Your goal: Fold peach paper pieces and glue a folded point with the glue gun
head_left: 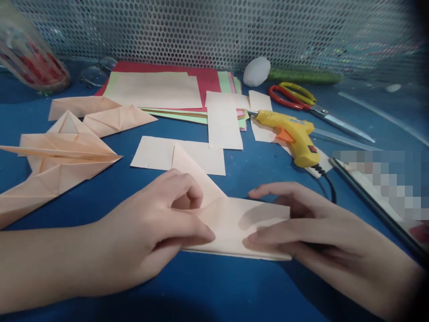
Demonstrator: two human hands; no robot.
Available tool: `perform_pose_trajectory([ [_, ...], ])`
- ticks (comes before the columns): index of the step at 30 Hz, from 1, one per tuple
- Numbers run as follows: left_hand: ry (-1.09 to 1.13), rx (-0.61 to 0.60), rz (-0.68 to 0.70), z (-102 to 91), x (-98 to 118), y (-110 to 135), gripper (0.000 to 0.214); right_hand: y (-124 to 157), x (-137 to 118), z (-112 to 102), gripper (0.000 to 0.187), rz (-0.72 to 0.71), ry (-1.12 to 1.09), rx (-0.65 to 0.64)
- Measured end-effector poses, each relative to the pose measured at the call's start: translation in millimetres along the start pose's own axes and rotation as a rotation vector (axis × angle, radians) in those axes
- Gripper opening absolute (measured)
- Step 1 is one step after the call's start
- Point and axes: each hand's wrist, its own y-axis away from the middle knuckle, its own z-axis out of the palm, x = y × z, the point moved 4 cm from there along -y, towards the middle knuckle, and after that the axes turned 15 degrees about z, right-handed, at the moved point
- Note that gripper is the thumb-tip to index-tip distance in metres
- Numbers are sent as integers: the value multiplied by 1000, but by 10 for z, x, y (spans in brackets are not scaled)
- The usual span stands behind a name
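A peach paper piece (231,221) lies on the blue table in front of me, one end folded up into a slanting pointed flap. My left hand (164,219) is closed at the paper's left part, fingers curled and thumb pressed against its face. At the right end is my right hand (325,239), fingers apart, one fingertip touching the surface and another raised above it, casting a shadow. The lower fingers of both hands are partly hidden. Just behind the flap lies a flat cream paper rectangle (150,152).
Folded peach paper shapes (73,145) lie left. A coloured paper stack (154,89) sits behind, with loose cream strips (224,125). Right are a yellow glue gun (298,134), scissors (315,105) and a dark-edged flat device (372,201). A jar (33,58) stands back left, before a perforated panel (201,31).
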Motion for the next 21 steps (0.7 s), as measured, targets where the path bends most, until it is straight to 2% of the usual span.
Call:
perform_pose_trajectory([
  [5, -279, -31, 194, 11, 100, 21, 32, -8, 29, 13, 40, -33, 15, -97],
  [8, -234, -117, 272, 46, 111, -3, 41, -12, 44, -7, 33, 5, -11, -138],
  [13, -240, -166, 324, 52, 102, -16, 41, -4, 85, 1, 24, 55, -32, -221],
  [18, -272, -136, 351, 63, 142, 4, 38, 10, 90, -5, 34, 74, -77, -174],
  [21, -272, -149, 339, 101, 148, 26, 33, 23, 97, 77, 32, 244, -276, -174],
])
